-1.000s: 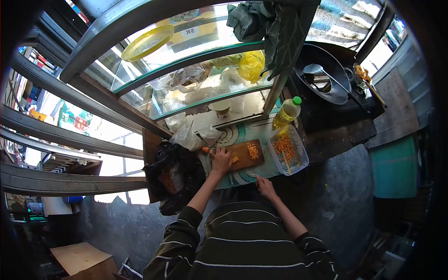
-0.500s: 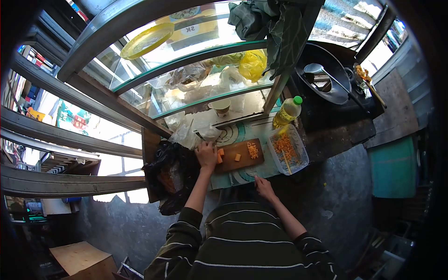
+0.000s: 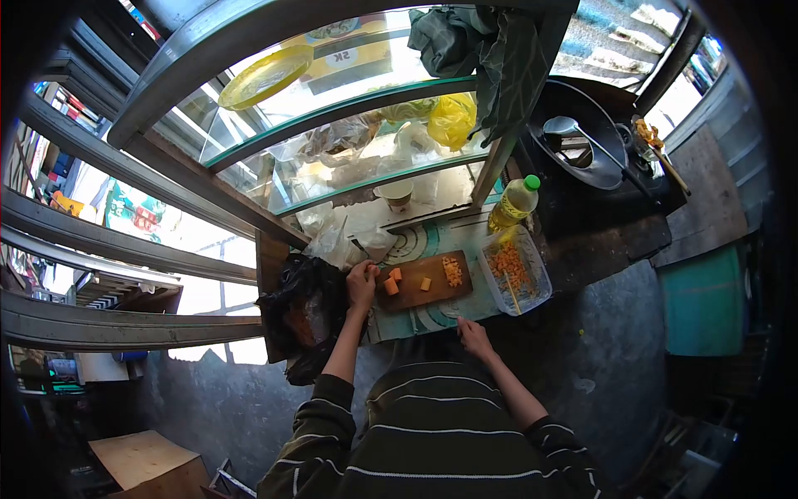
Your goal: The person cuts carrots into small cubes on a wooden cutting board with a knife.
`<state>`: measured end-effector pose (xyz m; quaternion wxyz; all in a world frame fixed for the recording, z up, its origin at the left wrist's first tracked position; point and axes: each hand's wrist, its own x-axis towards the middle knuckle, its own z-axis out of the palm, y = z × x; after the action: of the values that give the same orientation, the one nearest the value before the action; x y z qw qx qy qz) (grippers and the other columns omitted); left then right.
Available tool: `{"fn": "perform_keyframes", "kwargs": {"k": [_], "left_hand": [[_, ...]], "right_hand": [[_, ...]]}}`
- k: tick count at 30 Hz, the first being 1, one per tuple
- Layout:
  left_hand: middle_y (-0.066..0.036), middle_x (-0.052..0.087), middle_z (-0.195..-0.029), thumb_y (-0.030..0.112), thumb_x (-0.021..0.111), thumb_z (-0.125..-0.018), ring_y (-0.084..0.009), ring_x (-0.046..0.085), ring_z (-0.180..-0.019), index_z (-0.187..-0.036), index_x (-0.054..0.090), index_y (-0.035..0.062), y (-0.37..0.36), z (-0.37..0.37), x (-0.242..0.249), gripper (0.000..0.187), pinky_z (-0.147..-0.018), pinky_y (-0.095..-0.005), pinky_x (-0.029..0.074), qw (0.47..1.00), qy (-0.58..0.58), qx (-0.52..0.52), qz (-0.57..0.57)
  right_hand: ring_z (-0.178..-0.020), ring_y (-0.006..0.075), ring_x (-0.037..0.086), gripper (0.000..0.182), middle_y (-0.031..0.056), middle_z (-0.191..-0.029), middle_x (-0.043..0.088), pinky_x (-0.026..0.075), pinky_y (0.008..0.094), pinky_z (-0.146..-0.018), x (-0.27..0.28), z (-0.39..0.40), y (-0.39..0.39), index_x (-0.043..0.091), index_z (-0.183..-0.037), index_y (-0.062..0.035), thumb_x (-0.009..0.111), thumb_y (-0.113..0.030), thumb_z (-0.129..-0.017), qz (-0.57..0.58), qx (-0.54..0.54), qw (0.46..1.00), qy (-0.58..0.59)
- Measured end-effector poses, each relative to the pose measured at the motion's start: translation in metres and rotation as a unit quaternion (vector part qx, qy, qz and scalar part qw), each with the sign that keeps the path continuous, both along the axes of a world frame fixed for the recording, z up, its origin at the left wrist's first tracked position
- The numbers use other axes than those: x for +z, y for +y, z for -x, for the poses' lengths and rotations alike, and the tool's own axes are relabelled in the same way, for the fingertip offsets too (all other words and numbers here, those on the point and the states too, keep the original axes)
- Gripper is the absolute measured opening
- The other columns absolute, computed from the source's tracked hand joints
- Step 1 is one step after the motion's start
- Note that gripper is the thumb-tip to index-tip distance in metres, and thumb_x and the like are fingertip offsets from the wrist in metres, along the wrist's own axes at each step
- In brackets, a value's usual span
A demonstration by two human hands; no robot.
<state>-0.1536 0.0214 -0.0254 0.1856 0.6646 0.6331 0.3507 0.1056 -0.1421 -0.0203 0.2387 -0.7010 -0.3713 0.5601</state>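
A brown wooden cutting board (image 3: 407, 299) lies on the patterned table cover. Orange carrot chunks (image 3: 391, 287) sit on its left part, a smaller yellow-orange piece (image 3: 426, 284) near the middle, and a heap of diced carrot (image 3: 452, 271) at the right end. My left hand (image 3: 361, 287) is at the board's left edge, fingers curled; what they hold, if anything, is too small to make out. Below the board's right end, at the table's front edge, my right hand (image 3: 475, 339) is closed around what looks like a knife, its blade barely visible.
Right of the board stands a clear plastic tub (image 3: 540, 291) of diced orange food, with an oil bottle (image 3: 517, 204) behind it. A black plastic bag (image 3: 291, 291) is at the left. Further right, a wok (image 3: 586, 166) holds a ladle. A glass cabinet (image 3: 349, 195) rises behind.
My left hand has drawn back left from the carrot chunks to the board's edge, uncovering more of them. My right hand is nearly unchanged; the view has shifted slightly.
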Motion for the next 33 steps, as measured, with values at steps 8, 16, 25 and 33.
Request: {"fn": "perform_keyframes", "kwargs": {"k": [8, 16, 25, 33], "left_hand": [[-0.014, 0.063, -0.079, 0.018, 0.058, -0.079, -0.0293, 0.06, -0.078, -0.09, 0.064, 0.003, 0.001, -0.008, 0.007, 0.02, -0.071, -0.0368, 0.046, 0.991, -0.041, -0.037, 0.121], [-0.008, 0.057, -0.09, 0.017, 0.06, -0.075, -0.0254, 0.052, -0.089, -0.097, 0.061, 0.0079, -0.011, -0.023, 0.027, 0.024, -0.075, -0.0375, 0.041, 0.994, 0.078, -0.064, -0.036], [-0.005, 0.055, -0.092, 0.02, 0.064, -0.068, -0.0214, 0.049, -0.094, -0.098, 0.059, 0.0096, -0.025, -0.075, 0.002, 0.032, -0.077, -0.042, 0.034, 0.919, 0.274, -0.279, -0.043], [-0.006, 0.054, -0.093, 0.025, 0.065, -0.068, -0.0225, 0.049, -0.095, -0.094, 0.06, 0.0103, -0.036, -0.094, 0.007, 0.03, -0.077, -0.0415, 0.033, 0.945, 0.258, -0.197, 0.026]], "right_hand": [[-0.049, 0.0132, 0.049, 0.047, 0.006, -0.053, 0.048, 0.039, 0.0287, -0.048, -0.001, 0.0, 0.002, 0.052, -0.07, -0.0009, 0.041, -0.043, -0.088, 0.007, 0.004, 1.0, 0.01], [-0.047, 0.0119, 0.047, 0.048, 0.0047, -0.052, 0.047, 0.038, 0.0277, -0.046, 0.004, -0.002, 0.001, 0.052, -0.069, -0.0013, 0.041, -0.044, -0.088, 0.006, -0.002, 1.0, 0.011], [-0.041, 0.0101, 0.042, 0.049, 0.0018, -0.052, 0.043, 0.034, 0.0242, -0.038, 0.001, 0.012, 0.01, 0.05, -0.072, -0.0044, 0.037, -0.048, -0.089, 0.036, -0.03, 0.997, 0.054], [-0.039, 0.0094, 0.037, 0.044, -0.0004, -0.049, 0.037, 0.032, 0.0246, -0.037, 0.003, 0.026, 0.024, 0.047, -0.071, -0.0064, 0.035, -0.044, -0.09, 0.028, -0.048, 0.996, 0.071]]}}
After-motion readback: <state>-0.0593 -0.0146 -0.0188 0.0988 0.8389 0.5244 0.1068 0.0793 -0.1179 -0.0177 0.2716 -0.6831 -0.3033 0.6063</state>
